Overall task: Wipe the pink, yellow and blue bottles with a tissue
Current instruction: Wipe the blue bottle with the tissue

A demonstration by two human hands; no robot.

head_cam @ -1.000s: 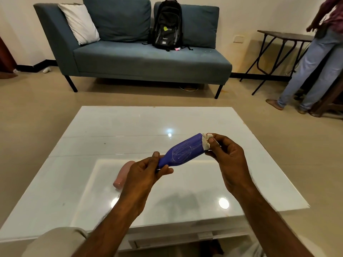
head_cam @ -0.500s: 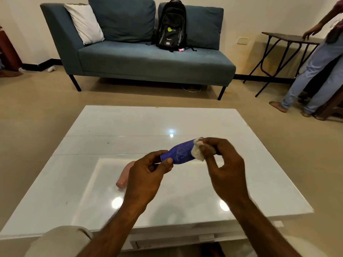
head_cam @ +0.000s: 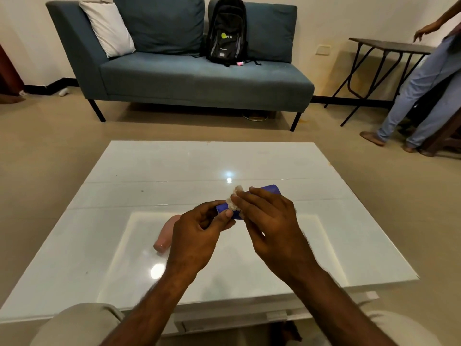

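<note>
I hold the blue bottle (head_cam: pixel 271 189) on its side above the white table (head_cam: pixel 139 196). My left hand (head_cam: pixel 197 233) pinches its narrow neck end. My right hand (head_cam: pixel 269 221) covers the bottle's middle and presses a crumpled white tissue (head_cam: pixel 234 198) against it. Only the bottle's wide base and a strip near the neck show between my hands. The pink bottle (head_cam: pixel 167 233) lies on its side on the table, left of my left hand and partly hidden by it. No yellow bottle is in view.
A blue-grey sofa (head_cam: pixel 199 78) with a white pillow (head_cam: pixel 107 28) and a black backpack (head_cam: pixel 226 31) stands beyond the table. At the right, a person (head_cam: pixel 424 83) stands by a dark folding table (head_cam: pixel 389 46). My knees are at the table's near edge.
My right hand slid the tissue from the bottle's wide base toward the neck, so it now covers the middle. The bottle sank a little and lies flatter.
</note>
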